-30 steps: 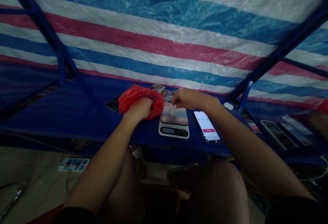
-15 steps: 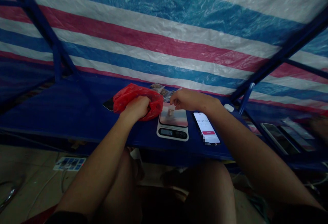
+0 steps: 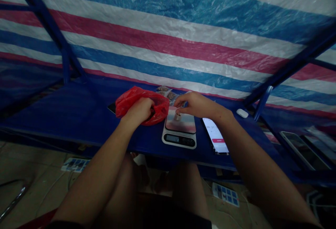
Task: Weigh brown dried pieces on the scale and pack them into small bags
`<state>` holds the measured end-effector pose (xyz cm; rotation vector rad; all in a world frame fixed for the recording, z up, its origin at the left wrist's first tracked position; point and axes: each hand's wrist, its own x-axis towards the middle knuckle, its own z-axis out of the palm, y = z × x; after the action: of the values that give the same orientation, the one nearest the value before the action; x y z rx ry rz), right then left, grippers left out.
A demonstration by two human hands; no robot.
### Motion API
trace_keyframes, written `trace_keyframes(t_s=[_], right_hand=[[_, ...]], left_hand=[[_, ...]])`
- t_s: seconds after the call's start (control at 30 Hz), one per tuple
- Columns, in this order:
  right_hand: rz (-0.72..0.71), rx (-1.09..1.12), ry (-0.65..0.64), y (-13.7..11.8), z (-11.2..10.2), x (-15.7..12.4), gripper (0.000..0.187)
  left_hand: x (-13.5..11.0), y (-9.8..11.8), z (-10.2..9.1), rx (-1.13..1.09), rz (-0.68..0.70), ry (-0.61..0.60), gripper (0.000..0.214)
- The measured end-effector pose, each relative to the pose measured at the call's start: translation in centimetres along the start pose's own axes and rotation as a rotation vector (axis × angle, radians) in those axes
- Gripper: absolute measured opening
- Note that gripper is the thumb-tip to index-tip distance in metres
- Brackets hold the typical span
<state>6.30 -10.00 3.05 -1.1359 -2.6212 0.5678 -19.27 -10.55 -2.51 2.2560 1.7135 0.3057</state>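
Note:
My left hand (image 3: 143, 108) is closed at the mouth of a red plastic bag (image 3: 127, 98), gripping it; the fingertips are hidden in its folds. Just right of the bag is a white kitchen scale (image 3: 181, 140) with a pinkish plate and a lit display, too small to read. A small pale, ring-like piece (image 3: 177, 116) rests on the plate. Over the back of the plate, my right hand (image 3: 195, 105) is open, thumb and fingers apart, its thumb close to that piece. Small clear bags with brownish contents (image 3: 168, 94) lie behind the scale.
A phone (image 3: 216, 136) with a lit timer lies right of the scale, partly under my right forearm. Farther right are a white case (image 3: 242, 113) and more phones (image 3: 301, 148). Blue frame bars (image 3: 262, 103) rise from the blue table (image 3: 65, 113) before a striped tarp (image 3: 157, 40).
My right hand's fingers have spread from a pinch above the plate, and the small pale piece now shows resting there. My left hand stays at the red bag. The view has shifted slightly.

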Motion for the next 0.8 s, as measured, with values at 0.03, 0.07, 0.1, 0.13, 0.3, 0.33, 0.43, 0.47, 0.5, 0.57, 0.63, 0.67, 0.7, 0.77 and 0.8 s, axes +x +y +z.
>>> trace_keyframes(t_s=[0.03,0.07,0.1,0.13,0.3,0.33,0.43,0.47,0.5,0.57,0.63,0.67,0.7,0.77,0.8], right_hand=[[0.000,0.030,0.023,0.2,0.0,-0.2,0.014],[0.001,0.060,0.058,0.3,0.0,-0.5,0.015],[0.003,0.094,0.102,0.5,0.0,-0.7,0.018],[0.005,0.132,0.153,0.7,0.0,-0.9,0.020],[0.033,0.318,0.328,1.6,0.9,-1.5,0.025],[0.035,0.340,0.336,1.8,1.1,-1.6,0.025],[0.038,0.387,0.354,2.5,1.5,-1.6,0.026],[0.041,0.405,0.372,2.8,1.6,-1.6,0.027],[0.043,0.427,0.392,3.1,1.7,-1.6,0.027],[0.038,0.480,0.431,3.5,2.0,-1.4,0.028],[0.013,0.524,0.452,3.9,2.2,-1.2,0.028],[-0.003,0.537,0.457,4.0,2.3,-1.1,0.027],[-0.016,0.545,0.465,4.1,2.5,-1.1,0.027],[-0.017,0.548,0.483,4.1,2.6,-1.0,0.026],[-0.007,0.546,0.492,4.2,2.7,-1.0,0.026]], left_hand=[[0.0,-0.1,-0.1,-0.018,0.000,0.024,0.027],[0.1,-0.2,-0.2,-0.033,0.004,0.057,0.027],[0.2,-0.3,-0.4,-0.043,0.009,0.095,0.027],[0.2,-0.3,-0.6,-0.048,0.018,0.134,0.026],[-0.1,0.7,-2.6,-0.034,0.129,0.266,0.019],[-0.2,1.2,-3.0,-0.035,0.159,0.277,0.019],[-0.2,3.1,-3.9,-0.065,0.253,0.251,0.019],[0.0,3.7,-4.0,-0.085,0.292,0.229,0.018],[0.2,4.4,-4.0,-0.106,0.334,0.205,0.017],[0.9,5.7,-3.8,-0.141,0.425,0.162,0.017],[1.7,6.7,-3.3,-0.158,0.499,0.119,0.017],[2.0,7.2,-3.0,-0.156,0.521,0.090,0.017],[2.3,7.6,-2.7,-0.151,0.535,0.053,0.017],[2.6,8.3,-2.2,-0.147,0.532,-0.033,0.019],[2.6,8.5,-2.0,-0.147,0.517,-0.075,0.021]])
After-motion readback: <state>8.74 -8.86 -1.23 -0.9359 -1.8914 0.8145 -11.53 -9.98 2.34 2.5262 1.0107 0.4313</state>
